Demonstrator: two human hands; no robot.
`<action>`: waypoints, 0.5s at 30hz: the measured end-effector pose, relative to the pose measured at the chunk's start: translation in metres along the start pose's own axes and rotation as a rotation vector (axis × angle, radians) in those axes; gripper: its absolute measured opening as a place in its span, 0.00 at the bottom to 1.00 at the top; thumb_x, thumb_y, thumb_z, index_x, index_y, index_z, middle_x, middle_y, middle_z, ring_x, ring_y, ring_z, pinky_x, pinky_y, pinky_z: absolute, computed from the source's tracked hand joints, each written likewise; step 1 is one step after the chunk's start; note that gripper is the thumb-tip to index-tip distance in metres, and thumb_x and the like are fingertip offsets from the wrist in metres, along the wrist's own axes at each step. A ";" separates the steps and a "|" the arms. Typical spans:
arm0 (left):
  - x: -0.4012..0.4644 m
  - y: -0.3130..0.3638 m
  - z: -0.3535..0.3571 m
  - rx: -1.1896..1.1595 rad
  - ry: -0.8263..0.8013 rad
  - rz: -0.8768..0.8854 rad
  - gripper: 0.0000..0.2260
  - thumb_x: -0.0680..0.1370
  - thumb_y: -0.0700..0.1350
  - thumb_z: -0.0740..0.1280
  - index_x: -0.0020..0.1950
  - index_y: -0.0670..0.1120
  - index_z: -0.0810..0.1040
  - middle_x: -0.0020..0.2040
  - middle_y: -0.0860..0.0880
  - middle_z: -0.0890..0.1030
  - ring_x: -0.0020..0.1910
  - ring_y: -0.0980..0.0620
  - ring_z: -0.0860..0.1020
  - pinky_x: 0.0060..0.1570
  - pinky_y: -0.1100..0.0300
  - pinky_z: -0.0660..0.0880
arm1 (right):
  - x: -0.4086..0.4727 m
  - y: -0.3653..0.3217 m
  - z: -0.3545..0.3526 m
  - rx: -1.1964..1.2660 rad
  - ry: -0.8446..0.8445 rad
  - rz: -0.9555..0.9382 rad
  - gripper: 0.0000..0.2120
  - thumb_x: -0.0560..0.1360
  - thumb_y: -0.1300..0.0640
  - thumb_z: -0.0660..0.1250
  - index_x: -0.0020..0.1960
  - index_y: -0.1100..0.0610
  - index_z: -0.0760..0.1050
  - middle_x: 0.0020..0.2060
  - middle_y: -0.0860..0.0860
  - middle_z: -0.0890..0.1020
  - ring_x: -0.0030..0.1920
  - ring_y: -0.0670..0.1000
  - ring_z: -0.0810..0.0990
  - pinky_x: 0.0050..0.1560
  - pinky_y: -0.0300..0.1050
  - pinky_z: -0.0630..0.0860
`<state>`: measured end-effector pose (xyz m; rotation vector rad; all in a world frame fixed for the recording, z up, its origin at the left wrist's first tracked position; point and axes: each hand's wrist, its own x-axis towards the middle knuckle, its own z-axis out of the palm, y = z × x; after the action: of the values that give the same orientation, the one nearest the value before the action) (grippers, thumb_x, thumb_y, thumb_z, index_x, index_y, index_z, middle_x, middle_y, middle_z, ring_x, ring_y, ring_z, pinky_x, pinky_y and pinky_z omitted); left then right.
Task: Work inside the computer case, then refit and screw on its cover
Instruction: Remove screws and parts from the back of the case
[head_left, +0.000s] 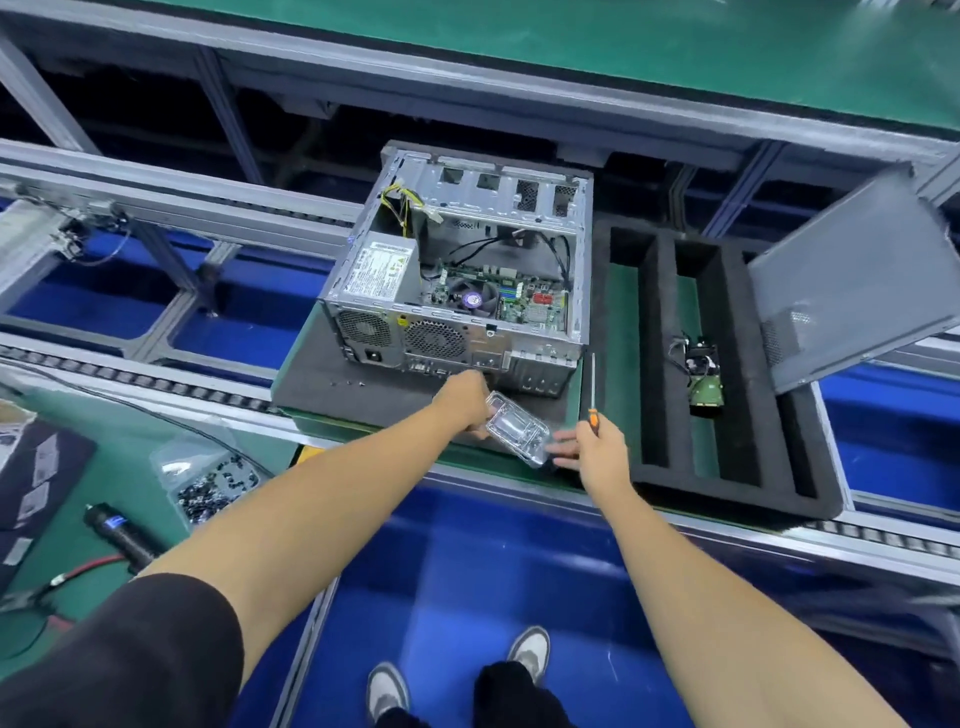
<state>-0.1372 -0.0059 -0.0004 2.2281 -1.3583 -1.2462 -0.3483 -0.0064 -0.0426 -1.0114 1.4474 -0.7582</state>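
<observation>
1. A head-worn view looks down on a conveyor workbench. Two bare forearms reach forward to a black foam mat (332, 384) on which an open computer case (457, 275) rests.
2. The computer case lies on its side with its open face up and the motherboard showing. Its rear panel of fan grilles and ports faces the person, directly ahead of both hands.
3. The left hand (465, 400) is curled round the far-left end of a small clear plastic tray (518, 428), just in front of the rear panel.
4. The right hand (597, 447) grips the orange handle of a screwdriver (592, 387), whose shaft points away from the person alongside the case's right corner. Its outstretched fingers touch the near-right end of the tray.
5. The tray's long axis runs diagonally, from far-left to near-right, between the two hands.
6. The cover (852, 286), a grey panel, leans tilted at the far right, well apart from the case. The right hand is nearer to it.
7. Between case and cover lies a black slotted foam tray (660, 364) holding a small component with a green board (705, 384).
8. Tiny screws (347, 384) sit on the mat left of the hands. A bag of dark screws (218, 483) and a powered driver (122, 535) lie on the green surface at near left.
9. Open mat remains in front of the case, though its near edge lies close under the hands.
</observation>
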 end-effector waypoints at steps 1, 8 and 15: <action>0.005 -0.012 -0.001 -0.030 0.036 -0.014 0.08 0.80 0.36 0.69 0.57 0.34 0.78 0.53 0.35 0.84 0.48 0.40 0.86 0.51 0.44 0.83 | -0.003 0.005 0.012 0.030 0.004 0.004 0.09 0.85 0.64 0.56 0.48 0.61 0.71 0.46 0.61 0.84 0.41 0.59 0.87 0.45 0.58 0.84; 0.016 -0.052 0.005 -0.260 0.215 -0.109 0.16 0.81 0.47 0.69 0.62 0.39 0.70 0.63 0.37 0.75 0.53 0.35 0.82 0.52 0.43 0.81 | -0.009 0.015 0.070 0.264 0.098 0.019 0.11 0.86 0.61 0.53 0.49 0.58 0.71 0.50 0.57 0.84 0.44 0.56 0.87 0.44 0.52 0.84; 0.005 -0.071 0.021 0.617 0.480 0.537 0.30 0.75 0.71 0.63 0.65 0.49 0.72 0.58 0.47 0.71 0.50 0.46 0.75 0.47 0.52 0.74 | -0.005 0.020 0.077 0.239 0.144 -0.018 0.13 0.86 0.56 0.53 0.52 0.56 0.74 0.49 0.51 0.87 0.46 0.53 0.88 0.45 0.51 0.82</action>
<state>-0.1093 0.0319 -0.0574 2.0533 -2.0983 -0.0976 -0.2758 0.0141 -0.0687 -0.8009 1.4305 -1.0086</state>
